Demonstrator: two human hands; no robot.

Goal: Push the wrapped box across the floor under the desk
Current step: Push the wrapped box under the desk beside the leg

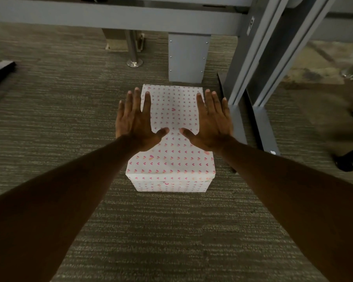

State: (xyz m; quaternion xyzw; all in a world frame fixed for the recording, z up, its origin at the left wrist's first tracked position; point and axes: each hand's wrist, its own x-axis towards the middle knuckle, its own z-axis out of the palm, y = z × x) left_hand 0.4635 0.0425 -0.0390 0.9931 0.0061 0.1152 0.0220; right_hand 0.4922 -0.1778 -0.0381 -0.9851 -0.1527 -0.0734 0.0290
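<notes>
Both hands, left hand [138, 122] and right hand [210, 121], are spread flat with nothing gripped over the wrapped box [171, 139] on the carpet [49, 119] just short of the desk [114, 19], so looks mid-push, next a straight shove clear of that leg [251, 68].

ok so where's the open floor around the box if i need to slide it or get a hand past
The widest bare carpet lies left of the wrapped box, reaching the thin metal post, and in front of its near end. It is crowded on the right, where the grey desk leg stands close, and ahead, where a grey panel sits near the far end. Both hands are spread open above the box.
</notes>
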